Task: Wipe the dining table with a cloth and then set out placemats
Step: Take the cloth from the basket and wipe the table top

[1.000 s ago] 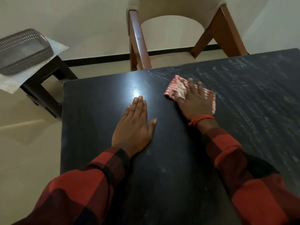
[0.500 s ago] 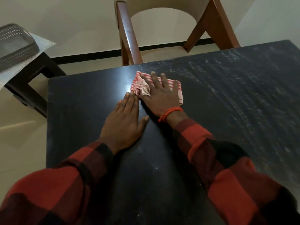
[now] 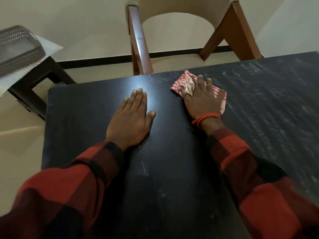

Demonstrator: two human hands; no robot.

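Note:
A red-and-white striped cloth [image 3: 179, 83] lies bunched on the black dining table [image 3: 172, 169] near its far edge. My right hand [image 3: 202, 99] presses flat on the cloth, fingers spread over it, an orange thread band at the wrist. To its left my left hand [image 3: 131, 118] rests palm down on the bare tabletop, fingers together, holding nothing. The table's right part shows pale streaky smears [image 3: 269, 94]; the left part looks darker and glossy, with a light reflection. No placemats are in view.
A wooden chair [image 3: 139, 49] with a cream seat stands pushed up to the far edge of the table. At the left a dark side table [image 3: 32, 83] carries a grey perforated basket [image 3: 15, 50] on a white sheet. Pale floor surrounds the table.
My right hand slid the cloth left until it met my left hand, then back right, away from it. My left hand stayed planted on the table.

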